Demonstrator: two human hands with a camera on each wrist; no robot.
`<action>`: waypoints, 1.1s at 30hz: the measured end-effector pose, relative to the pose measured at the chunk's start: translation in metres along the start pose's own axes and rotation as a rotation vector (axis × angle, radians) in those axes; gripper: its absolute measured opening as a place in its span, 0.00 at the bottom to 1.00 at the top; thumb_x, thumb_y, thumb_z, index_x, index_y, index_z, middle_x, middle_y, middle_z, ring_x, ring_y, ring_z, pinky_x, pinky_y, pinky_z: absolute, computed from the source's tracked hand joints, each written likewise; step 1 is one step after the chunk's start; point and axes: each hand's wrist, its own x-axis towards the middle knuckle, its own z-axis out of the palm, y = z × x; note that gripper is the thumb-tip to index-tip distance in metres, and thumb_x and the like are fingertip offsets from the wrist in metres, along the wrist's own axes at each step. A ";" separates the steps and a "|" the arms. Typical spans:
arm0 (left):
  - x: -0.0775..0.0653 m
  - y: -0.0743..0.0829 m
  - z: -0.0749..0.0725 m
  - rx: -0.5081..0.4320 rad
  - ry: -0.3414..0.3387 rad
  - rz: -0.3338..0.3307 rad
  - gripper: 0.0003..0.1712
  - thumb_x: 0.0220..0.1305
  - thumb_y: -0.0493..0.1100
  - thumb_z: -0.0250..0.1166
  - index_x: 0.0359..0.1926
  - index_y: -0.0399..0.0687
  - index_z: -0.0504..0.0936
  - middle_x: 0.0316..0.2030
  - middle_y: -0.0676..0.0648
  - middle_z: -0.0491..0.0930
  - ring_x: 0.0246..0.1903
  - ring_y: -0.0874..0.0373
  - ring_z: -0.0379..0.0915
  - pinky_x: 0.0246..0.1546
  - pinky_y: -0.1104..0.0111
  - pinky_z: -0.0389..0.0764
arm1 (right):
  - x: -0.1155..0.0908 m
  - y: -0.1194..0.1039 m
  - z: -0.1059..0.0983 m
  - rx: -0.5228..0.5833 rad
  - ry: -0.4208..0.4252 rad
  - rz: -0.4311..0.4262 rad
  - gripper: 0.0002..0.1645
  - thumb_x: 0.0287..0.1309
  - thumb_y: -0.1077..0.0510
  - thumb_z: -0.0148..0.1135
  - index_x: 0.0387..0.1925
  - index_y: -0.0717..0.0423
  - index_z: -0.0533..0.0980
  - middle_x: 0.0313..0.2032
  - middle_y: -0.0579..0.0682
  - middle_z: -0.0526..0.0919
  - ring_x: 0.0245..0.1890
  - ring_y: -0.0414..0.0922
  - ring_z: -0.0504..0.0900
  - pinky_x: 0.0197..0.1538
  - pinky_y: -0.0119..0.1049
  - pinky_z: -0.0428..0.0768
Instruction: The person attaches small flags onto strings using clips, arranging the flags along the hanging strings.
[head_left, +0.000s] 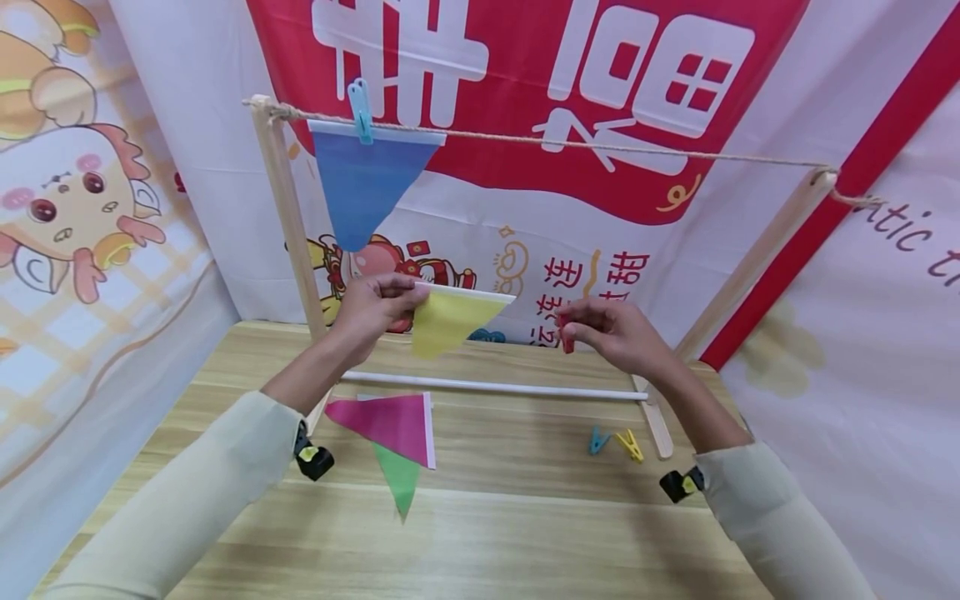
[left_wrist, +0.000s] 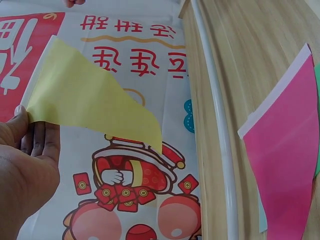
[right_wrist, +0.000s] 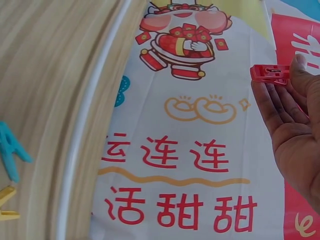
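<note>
My left hand (head_left: 375,312) pinches a yellow triangular pennant (head_left: 456,321) by one end of its white top strip, below the rope and above the table. Between the thumb and fingers of my right hand (head_left: 618,333) is a red clothespin (head_left: 566,333), seen side-on in the right wrist view (right_wrist: 270,73). A blue pennant (head_left: 371,183) hangs near the left end of the twine rope (head_left: 525,137), with a light blue clothespin (head_left: 361,112) at its top edge. On the table, a pink pennant (head_left: 390,425) overlaps a green pennant (head_left: 400,482).
A blue clothespin (head_left: 597,440) and a yellow clothespin (head_left: 630,445) lie on the wooden table (head_left: 495,533) at right. The rope spans a left wooden post (head_left: 288,217) and a right wooden post (head_left: 757,258). A white rod (head_left: 495,386) runs low between them, before a printed cloth backdrop (head_left: 480,200).
</note>
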 end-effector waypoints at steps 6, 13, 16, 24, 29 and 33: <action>0.002 0.007 0.002 -0.033 -0.011 0.020 0.21 0.79 0.45 0.74 0.62 0.35 0.87 0.41 0.56 0.90 0.43 0.65 0.90 0.50 0.73 0.93 | 0.005 -0.007 -0.006 -0.017 0.030 -0.038 0.18 0.79 0.59 0.71 0.64 0.59 0.86 0.48 0.57 0.94 0.38 0.39 0.90 0.43 0.26 0.88; 0.005 0.013 0.006 -0.039 -0.003 0.042 0.19 0.78 0.45 0.75 0.61 0.36 0.88 0.42 0.53 0.90 0.43 0.63 0.91 0.51 0.72 0.93 | 0.011 -0.017 -0.012 -0.012 0.039 -0.062 0.18 0.79 0.60 0.71 0.64 0.59 0.86 0.46 0.57 0.94 0.37 0.42 0.89 0.35 0.29 0.84; 0.006 0.016 0.008 -0.043 0.003 0.046 0.20 0.78 0.45 0.75 0.60 0.36 0.88 0.43 0.52 0.90 0.43 0.62 0.91 0.51 0.71 0.93 | 0.012 -0.022 -0.015 -0.018 0.048 -0.068 0.18 0.79 0.59 0.71 0.64 0.58 0.86 0.47 0.58 0.94 0.39 0.42 0.91 0.38 0.27 0.86; 0.008 0.025 0.010 -0.058 -0.002 0.059 0.22 0.78 0.47 0.75 0.62 0.36 0.88 0.45 0.52 0.90 0.43 0.63 0.92 0.52 0.73 0.93 | 0.018 -0.030 -0.022 -0.022 0.065 -0.110 0.18 0.79 0.61 0.71 0.64 0.60 0.86 0.49 0.59 0.94 0.41 0.41 0.93 0.50 0.24 0.90; 0.009 0.028 0.011 -0.061 -0.001 0.076 0.24 0.77 0.47 0.75 0.64 0.36 0.89 0.45 0.52 0.90 0.43 0.63 0.92 0.52 0.72 0.93 | 0.020 -0.035 -0.023 -0.026 0.091 -0.125 0.18 0.79 0.60 0.71 0.64 0.59 0.86 0.49 0.58 0.94 0.41 0.42 0.93 0.49 0.24 0.90; 0.010 0.030 0.013 -0.069 0.028 0.086 0.22 0.77 0.47 0.76 0.63 0.37 0.90 0.46 0.50 0.91 0.42 0.62 0.93 0.50 0.72 0.93 | 0.022 -0.037 -0.025 -0.043 0.123 -0.144 0.18 0.78 0.61 0.72 0.64 0.58 0.86 0.47 0.58 0.95 0.39 0.41 0.92 0.42 0.25 0.89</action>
